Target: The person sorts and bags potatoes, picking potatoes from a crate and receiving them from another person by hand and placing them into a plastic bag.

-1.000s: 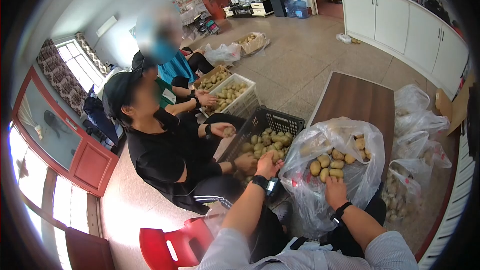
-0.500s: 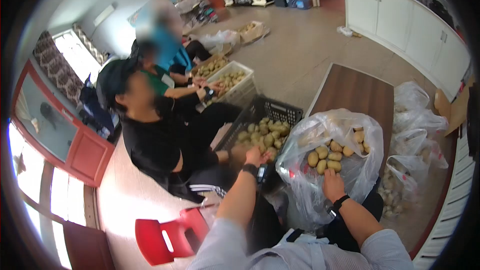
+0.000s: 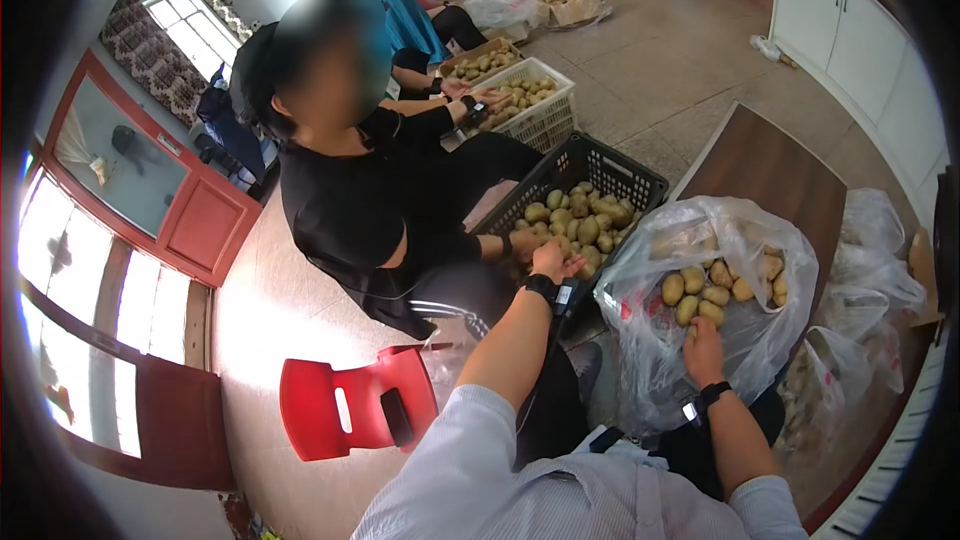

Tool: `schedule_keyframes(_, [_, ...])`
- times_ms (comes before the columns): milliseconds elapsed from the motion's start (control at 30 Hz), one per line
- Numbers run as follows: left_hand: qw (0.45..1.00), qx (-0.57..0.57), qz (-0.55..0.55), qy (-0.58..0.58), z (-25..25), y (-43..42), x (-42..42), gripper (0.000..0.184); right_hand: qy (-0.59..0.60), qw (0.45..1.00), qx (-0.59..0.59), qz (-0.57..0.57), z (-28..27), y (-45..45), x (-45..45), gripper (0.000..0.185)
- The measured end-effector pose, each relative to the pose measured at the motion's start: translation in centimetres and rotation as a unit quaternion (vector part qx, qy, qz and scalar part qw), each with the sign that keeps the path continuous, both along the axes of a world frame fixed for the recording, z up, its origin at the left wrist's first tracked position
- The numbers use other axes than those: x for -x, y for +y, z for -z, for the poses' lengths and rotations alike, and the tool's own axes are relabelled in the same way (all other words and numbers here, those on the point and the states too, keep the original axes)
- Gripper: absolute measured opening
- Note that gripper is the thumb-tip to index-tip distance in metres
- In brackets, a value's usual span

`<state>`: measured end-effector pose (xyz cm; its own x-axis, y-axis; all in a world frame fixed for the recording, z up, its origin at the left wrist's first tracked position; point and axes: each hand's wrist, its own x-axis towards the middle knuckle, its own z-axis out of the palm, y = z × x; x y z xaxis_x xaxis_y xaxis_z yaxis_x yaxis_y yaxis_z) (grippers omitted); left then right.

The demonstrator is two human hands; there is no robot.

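View swung left; left hand (image 3: 556,262) spread over black crate (image 3: 612,168).
Right hand (image 3: 704,346) at potatoes (image 3: 672,289), grip unclear; apparent picking calls for pinching.

The room is brightly lit by daylight admitted from the left, through the window (image 3: 183,25) and the glass panes (image 3: 150,312), which are blown out nearly to white. Strong glare is thrown across the floor (image 3: 270,315) near the red chair (image 3: 372,402). Pale highlights are caught on the plastic bag (image 3: 655,380), while detail is largely lost in the black clothing (image 3: 340,200). A co-worker's head (image 3: 335,60) is obscured by a blurred patch. The white cabinet (image 3: 835,52) is bowed by lens distortion, and the corners are swallowed by black vignetting.
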<state>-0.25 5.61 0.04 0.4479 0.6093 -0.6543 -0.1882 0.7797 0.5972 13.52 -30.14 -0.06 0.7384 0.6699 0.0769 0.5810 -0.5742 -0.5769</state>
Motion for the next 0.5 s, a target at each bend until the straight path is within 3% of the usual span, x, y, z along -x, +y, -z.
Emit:
schedule_keyframes(300, [0.999,-0.006,-0.028,0.016,0.7,0.7,-0.2,0.036,0.111,0.988,-0.098,0.046,1.8,0.3,-1.7,0.028])
schedule_keyframes(367, [1.000,0.006,-0.027,0.000,2.4,1.5,0.0,0.035,0.207,0.964,-0.157,0.059,2.1,0.3,-2.4,0.026])
schedule_keyframes(433, [0.998,0.003,-0.020,-0.063,4.2,2.3,0.3,0.034,0.180,0.959,-0.209,0.057,5.4,-0.1,-3.6,0.025])
schedule_keyframes(500, [0.999,0.008,0.001,-0.034,5.1,3.2,0.4,0.034,0.150,0.950,-0.267,0.054,5.7,0.1,-3.9,0.024])
